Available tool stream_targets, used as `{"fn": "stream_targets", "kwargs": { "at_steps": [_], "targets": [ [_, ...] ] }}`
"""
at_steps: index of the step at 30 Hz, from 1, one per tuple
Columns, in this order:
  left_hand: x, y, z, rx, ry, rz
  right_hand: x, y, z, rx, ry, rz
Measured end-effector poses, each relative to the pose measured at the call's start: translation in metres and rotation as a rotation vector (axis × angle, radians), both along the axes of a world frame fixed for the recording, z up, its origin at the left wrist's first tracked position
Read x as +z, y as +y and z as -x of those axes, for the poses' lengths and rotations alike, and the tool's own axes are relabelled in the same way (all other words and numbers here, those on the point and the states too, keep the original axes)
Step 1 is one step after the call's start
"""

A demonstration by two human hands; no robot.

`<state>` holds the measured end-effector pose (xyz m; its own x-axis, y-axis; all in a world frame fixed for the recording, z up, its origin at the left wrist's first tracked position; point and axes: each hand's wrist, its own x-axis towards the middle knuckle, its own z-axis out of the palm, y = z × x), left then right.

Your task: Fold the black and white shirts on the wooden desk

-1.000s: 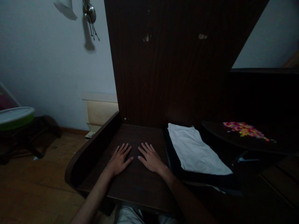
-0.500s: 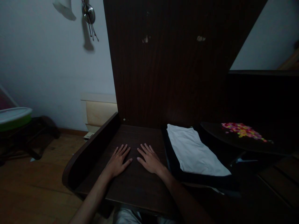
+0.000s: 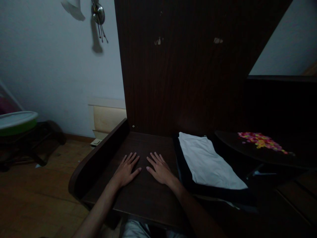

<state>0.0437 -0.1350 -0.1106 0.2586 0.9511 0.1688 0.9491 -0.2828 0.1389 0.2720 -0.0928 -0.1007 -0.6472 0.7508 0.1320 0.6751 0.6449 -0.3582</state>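
My left hand [image 3: 126, 170] lies palm down on the dark wooden desktop [image 3: 148, 201], its fingers spread and nothing in it. Beside it, a short gap to the right, my right hand [image 3: 159, 169] rests flat in the same way, fingers apart and holding nothing. Just right of my right hand is a folded white cloth [image 3: 210, 163], possibly a garment. It lies on top of dark folded fabric [image 3: 184, 168], whose layers are hard to make out in the dim light.
A raised wooden side [image 3: 94, 158] borders the desktop on the left, and a tall dark panel [image 3: 183, 76] stands behind. Small colourful pieces [image 3: 262, 141] lie on a dark rounded surface at right. A green tub with a pale lid [image 3: 18, 122] sits on a low stand at far left.
Both hands stay flat in the same place on the desktop. Only the camera view shifts slightly, first one way and then back.
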Motion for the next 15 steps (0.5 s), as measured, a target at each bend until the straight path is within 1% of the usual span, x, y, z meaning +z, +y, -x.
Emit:
{"fn": "stream_targets", "kwargs": {
  "at_steps": [3, 10, 15],
  "targets": [
    [0.0007, 0.0004, -0.0004, 0.006, 0.004, 0.017, 0.001, -0.0005, 0.0001, 0.0, -0.003, 0.003],
    [-0.005, 0.0021, 0.0026, -0.01, 0.003, -0.042, -0.0003, -0.0003, -0.0006, 0.006, 0.01, -0.006],
    [-0.0041, 0.002, 0.0024, -0.01, 0.002, -0.017, -0.0033, 0.0009, -0.0009, 0.004, 0.018, -0.006]
  ]
}}
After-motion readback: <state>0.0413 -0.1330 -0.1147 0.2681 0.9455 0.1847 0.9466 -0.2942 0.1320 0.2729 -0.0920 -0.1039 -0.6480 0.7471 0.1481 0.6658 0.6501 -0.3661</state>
